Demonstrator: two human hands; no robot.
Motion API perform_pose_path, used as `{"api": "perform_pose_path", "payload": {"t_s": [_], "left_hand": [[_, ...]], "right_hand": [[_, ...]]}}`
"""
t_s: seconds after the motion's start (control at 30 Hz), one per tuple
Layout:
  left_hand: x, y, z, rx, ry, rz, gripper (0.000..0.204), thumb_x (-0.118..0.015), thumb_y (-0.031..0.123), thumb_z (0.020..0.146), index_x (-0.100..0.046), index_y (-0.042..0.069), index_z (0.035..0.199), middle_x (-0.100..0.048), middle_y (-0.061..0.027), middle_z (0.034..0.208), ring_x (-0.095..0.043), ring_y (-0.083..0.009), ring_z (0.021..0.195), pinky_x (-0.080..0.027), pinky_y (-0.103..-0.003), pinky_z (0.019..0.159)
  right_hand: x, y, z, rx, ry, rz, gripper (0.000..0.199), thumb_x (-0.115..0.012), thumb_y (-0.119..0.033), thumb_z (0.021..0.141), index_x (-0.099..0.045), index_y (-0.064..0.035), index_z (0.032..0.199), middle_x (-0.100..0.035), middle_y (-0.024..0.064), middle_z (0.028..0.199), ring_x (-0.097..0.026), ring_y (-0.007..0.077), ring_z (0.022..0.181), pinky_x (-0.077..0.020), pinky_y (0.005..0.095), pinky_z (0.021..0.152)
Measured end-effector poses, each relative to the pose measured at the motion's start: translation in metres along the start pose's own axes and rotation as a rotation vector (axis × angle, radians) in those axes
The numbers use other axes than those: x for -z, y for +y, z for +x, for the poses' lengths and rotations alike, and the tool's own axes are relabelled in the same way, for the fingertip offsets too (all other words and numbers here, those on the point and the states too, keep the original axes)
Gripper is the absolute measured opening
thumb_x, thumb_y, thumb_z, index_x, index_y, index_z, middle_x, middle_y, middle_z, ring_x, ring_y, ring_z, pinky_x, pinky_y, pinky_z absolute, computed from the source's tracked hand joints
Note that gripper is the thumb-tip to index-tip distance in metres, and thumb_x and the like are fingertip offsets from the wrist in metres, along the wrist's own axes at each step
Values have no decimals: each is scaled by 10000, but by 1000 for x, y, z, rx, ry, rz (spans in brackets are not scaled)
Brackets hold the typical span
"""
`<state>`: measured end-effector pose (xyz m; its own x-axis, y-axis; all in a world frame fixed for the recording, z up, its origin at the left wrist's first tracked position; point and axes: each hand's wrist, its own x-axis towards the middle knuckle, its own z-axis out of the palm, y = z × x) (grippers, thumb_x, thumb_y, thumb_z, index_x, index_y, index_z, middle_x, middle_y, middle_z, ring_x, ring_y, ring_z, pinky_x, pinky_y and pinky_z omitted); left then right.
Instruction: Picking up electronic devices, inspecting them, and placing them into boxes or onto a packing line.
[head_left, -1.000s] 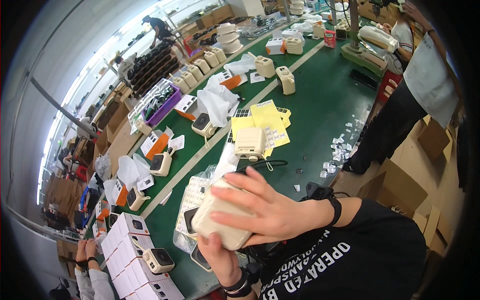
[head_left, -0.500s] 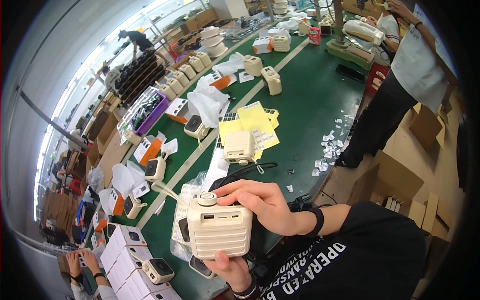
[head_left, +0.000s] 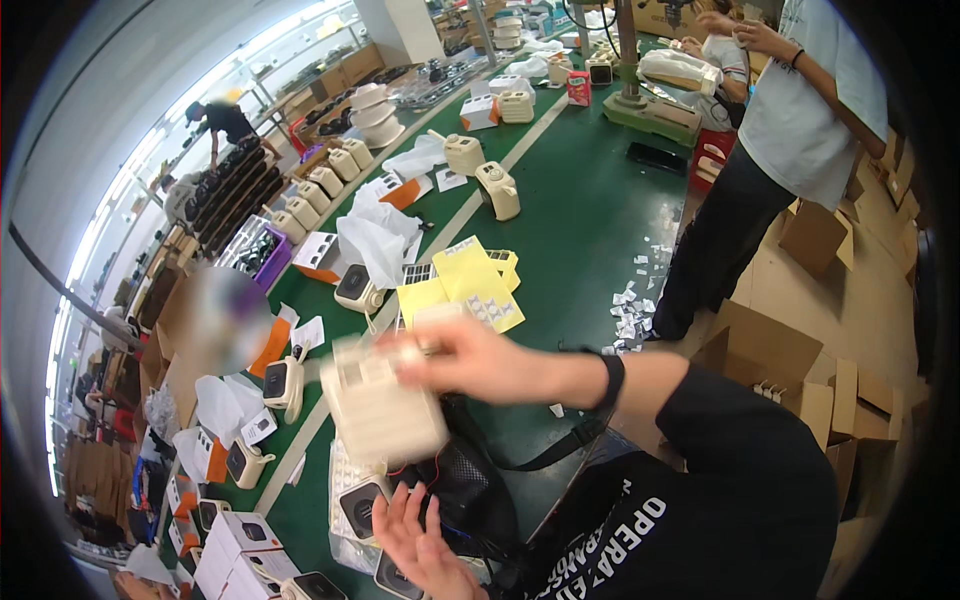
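Note:
My right hand grips the top of a cream, jerrycan-shaped device, which hangs over the table and is smeared by motion. Below it, palm up with fingers spread, my left hand is apart from the device and holds nothing. Beside the left hand, a similar cream device with a dark square front lies on a clear plastic bag. A black mesh pouch with a strap sits right of the raised device. Beyond my right hand, yellow sticker sheets lie on the table, partly covering one another.
Across the green table stand more cream devices, white and orange boxes and plastic wraps. White boxes are stacked near left. Small paper scraps lie at the right edge. A co-worker stands beyond it, near open cartons.
My left hand has let go of the device and opened. My right hand has lifted it up and to the left, tilting it. The whole view has shifted slightly.

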<state>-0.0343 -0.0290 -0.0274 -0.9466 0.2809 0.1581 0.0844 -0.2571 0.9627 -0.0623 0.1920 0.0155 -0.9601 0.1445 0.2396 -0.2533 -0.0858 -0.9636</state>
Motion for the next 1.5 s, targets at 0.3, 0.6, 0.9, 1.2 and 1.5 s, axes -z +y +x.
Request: {"api": "perform_pose_path", "payload": {"t_s": [0.3,0.6,0.9,1.2,1.5], "left_hand": [[64,34,-36,0,205,-48,493,-504,212,883,-322,-23,1277,-432,-182,1219,-510,-318,1047,-426,-411,879],[67,-2,-61,88,195,-150,394,-472,53,892,-349,5,1264,-445,-114,1204,-535,-213,1056,-388,-299,887],[76,12,-71,16,173,-152,428,-468,64,877,-324,-6,1273,-458,-156,1206,-535,-244,1050,-403,-332,892],[77,10,-36,118,113,-117,573,-459,261,880,-200,19,1331,-447,-212,1198,-538,-331,1034,-434,-406,884],[66,-18,-35,296,81,-286,715,-505,473,815,-292,12,1318,-455,-139,1244,-480,-263,1134,-407,-408,956]], "right_hand": [[102,116,244,-8,565,-749,429,-600,-161,748,-455,-56,1138,-485,222,1120,-539,348,960,-446,411,812],[194,159,237,410,566,-1565,514,-609,-213,787,-427,-43,1237,-463,193,1211,-421,347,1143,-314,403,991],[88,142,231,-88,199,-1382,719,-808,-300,469,-485,38,1014,-591,239,930,-585,359,897,-470,395,789],[-30,7,94,517,-763,-843,957,-779,-302,554,-291,6,1317,-394,187,1244,-369,303,1176,-294,377,1002],[-103,-10,62,328,-1340,-488,938,-761,-318,641,-240,16,1345,-346,240,1291,-381,337,1190,-333,378,975]]}}
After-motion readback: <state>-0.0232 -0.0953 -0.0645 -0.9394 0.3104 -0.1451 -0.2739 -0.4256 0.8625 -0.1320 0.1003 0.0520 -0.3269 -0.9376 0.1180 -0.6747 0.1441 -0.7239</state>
